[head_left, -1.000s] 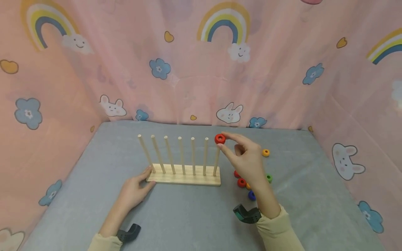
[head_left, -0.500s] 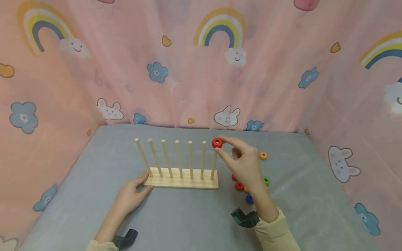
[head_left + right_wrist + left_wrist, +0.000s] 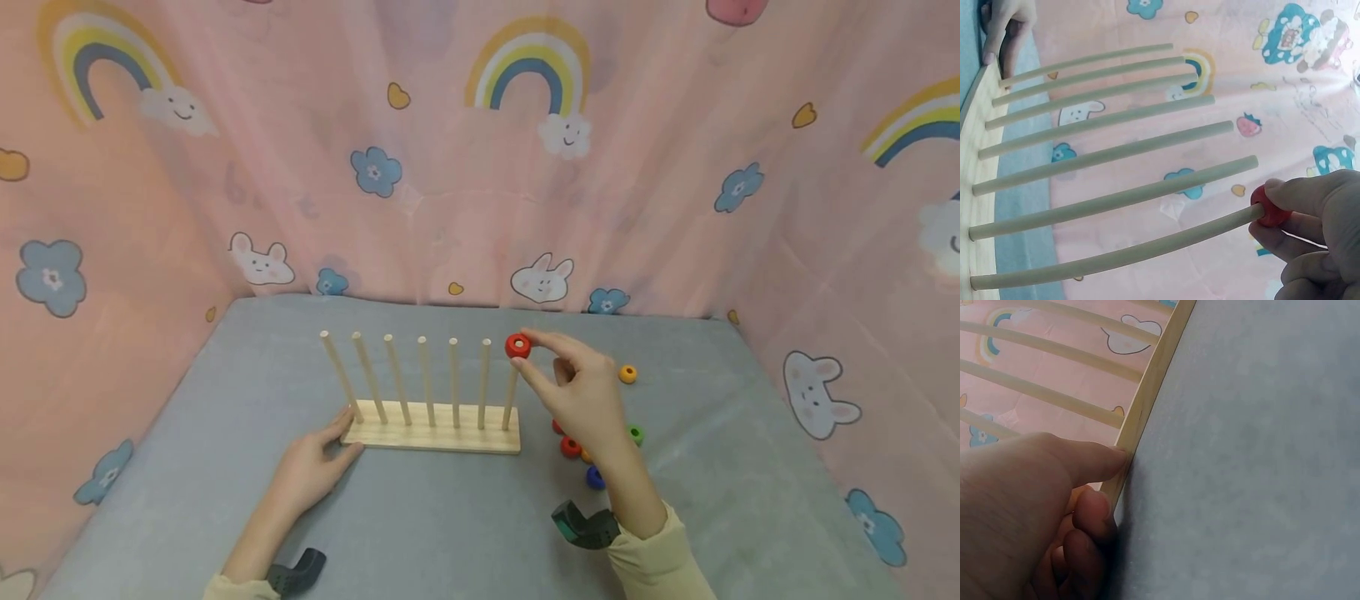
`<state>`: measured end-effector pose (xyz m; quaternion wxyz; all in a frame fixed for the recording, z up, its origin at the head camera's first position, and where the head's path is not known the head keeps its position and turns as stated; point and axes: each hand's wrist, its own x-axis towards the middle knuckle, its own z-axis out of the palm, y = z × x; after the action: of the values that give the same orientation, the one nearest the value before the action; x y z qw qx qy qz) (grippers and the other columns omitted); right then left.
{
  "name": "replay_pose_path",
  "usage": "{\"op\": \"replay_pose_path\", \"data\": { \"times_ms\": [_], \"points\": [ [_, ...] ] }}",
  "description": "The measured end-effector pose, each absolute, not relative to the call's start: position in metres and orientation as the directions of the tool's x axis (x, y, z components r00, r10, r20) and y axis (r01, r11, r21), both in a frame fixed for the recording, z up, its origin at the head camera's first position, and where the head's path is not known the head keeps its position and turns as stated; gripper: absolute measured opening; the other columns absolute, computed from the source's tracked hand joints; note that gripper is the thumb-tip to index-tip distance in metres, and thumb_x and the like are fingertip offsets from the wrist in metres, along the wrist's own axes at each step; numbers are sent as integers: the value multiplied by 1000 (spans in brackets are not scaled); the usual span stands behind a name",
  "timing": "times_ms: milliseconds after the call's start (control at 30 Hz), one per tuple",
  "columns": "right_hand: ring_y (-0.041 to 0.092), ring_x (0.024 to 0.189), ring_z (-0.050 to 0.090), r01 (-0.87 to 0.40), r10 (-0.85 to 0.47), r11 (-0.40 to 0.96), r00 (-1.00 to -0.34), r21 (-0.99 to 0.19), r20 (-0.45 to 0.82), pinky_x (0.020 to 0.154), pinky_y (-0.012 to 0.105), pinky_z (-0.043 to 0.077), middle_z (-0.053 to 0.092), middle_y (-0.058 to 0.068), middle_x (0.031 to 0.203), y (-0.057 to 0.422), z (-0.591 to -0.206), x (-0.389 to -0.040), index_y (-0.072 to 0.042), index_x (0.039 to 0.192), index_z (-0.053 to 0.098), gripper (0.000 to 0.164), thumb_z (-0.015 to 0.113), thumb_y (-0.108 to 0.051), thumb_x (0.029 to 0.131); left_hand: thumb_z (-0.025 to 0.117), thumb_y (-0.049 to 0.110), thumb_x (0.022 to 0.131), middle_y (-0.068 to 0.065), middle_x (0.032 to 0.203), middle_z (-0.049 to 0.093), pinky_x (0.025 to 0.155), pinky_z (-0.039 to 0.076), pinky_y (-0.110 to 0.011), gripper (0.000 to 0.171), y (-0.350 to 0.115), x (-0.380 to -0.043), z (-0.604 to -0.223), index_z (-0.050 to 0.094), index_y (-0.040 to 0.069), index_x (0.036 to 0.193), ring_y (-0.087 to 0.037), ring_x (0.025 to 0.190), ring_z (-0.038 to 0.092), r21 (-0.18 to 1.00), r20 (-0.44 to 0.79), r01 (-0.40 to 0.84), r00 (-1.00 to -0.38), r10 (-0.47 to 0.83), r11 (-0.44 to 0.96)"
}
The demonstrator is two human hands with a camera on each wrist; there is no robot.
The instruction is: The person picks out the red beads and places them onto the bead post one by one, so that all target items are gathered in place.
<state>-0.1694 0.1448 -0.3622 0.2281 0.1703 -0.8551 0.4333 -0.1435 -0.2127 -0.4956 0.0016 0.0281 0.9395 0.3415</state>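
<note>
A red ring bead (image 3: 517, 346) is pinched between the thumb and forefinger of my right hand (image 3: 588, 392). It sits at the top of the rightmost peg (image 3: 1116, 256), whose tip shows in the bead's hole in the head view. The pegs rise in a row from a pale wooden base (image 3: 442, 440). My left hand (image 3: 315, 471) grips the left end of that base, thumb on the front edge and fingers behind. In the left wrist view the thumb (image 3: 1094, 461) presses the base's edge. The other pegs carry no beads.
Right of the base lie loose beads: red (image 3: 571, 447), blue (image 3: 596, 477), green (image 3: 636, 434) and, farther back, yellow (image 3: 627, 374). Some are partly hidden by the right hand. A grey cloth (image 3: 435, 533) covers the table; a pink printed curtain (image 3: 442, 233) hangs behind.
The red bead has come down slightly onto the tip of the rightmost peg, which now shows in its hole. The head view has shifted a little; the left hand keeps its hold.
</note>
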Motion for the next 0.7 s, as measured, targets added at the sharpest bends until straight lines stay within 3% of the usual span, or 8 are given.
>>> {"op": "replay_pose_path", "data": {
  "times_ms": [133, 233, 567, 700],
  "points": [
    [7, 44, 27, -490, -98, 568, -838, -661, 537, 43, 25, 24, 58, 3, 73, 145, -361, -169, -10, 126, 79, 39, 89, -14, 88, 74, 25, 100, -15, 157, 50, 115, 42, -64, 62, -214, -144, -495, 52, -1, 152, -46, 143, 49, 636, 24, 59, -998, 57, 770],
    [7, 44, 27, -489, -98, 570, -839, -660, 536, 43, 25, 24, 58, 2, 73, 145, -360, -168, -10, 126, 79, 39, 89, -14, 88, 75, 26, 100, -14, 157, 50, 115, 42, -63, 62, -214, -144, -496, 53, 0, 152, -45, 144, 48, 635, 23, 57, -998, 55, 770],
    [6, 45, 25, -495, -113, 553, -841, -670, 529, 43, 25, 22, 39, -1, 63, 147, -360, -168, -9, 126, 79, 39, 88, -13, 89, 74, 25, 101, -15, 158, 49, 116, 41, -63, 62, -213, -143, -494, 52, 0, 153, -45, 144, 48, 646, 21, 56, -998, 55, 761],
    [7, 45, 26, -477, -109, 565, -852, -674, 512, 44, 25, 22, 51, -1, 69, 147, -359, -167, -9, 125, 80, 38, 89, -15, 88, 74, 25, 101, -15, 157, 50, 115, 42, -64, 61, -213, -143, -495, 53, 0, 152, -46, 143, 49, 639, 29, 60, -998, 53, 767]
  ]
}}
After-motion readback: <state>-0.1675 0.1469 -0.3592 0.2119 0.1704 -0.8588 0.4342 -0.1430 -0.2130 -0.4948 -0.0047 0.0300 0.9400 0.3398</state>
